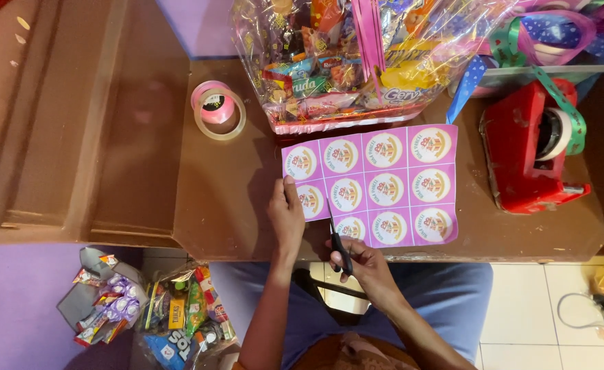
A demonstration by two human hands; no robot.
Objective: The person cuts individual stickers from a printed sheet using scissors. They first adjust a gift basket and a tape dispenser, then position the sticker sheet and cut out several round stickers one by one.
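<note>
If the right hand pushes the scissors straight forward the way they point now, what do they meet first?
The right hand points the scissors up the pink sticker sheet. They would probably meet more of that sheet first, then the wrapped gift basket behind it.

There is one view only, from a camera on the person's head, facing almost straight down from close above onto the brown table (pixel 219 205). Beyond the fingers lies the table's far edge; nearer than the fingers are the person's lap and the tiled floor (pixel 541 308) below.
</note>
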